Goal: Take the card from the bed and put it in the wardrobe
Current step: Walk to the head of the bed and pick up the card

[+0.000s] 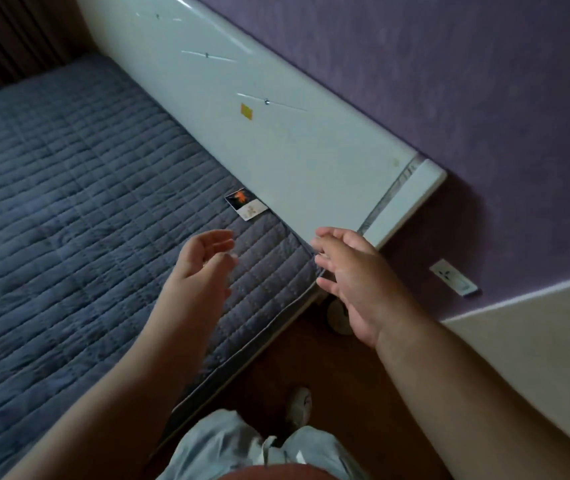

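Observation:
A small card (246, 204), dark with an orange picture at one end and white at the other, lies flat on the bed's grey quilted cover (69, 209), right against the white headboard (276, 133). My left hand (204, 258) hovers over the quilt a little below the card, fingers loosely curled and apart, holding nothing. My right hand (353, 282) is stretched out over the bed's corner, to the right of the card, fingers spread and empty. Neither hand touches the card. No wardrobe is in view.
A purple wall (450, 81) runs behind the headboard, with a white socket (452, 276) low on it. Brown wooden floor (332, 368) lies beside the bed's edge. My legs in light trousers and one shoe (299, 401) show at the bottom.

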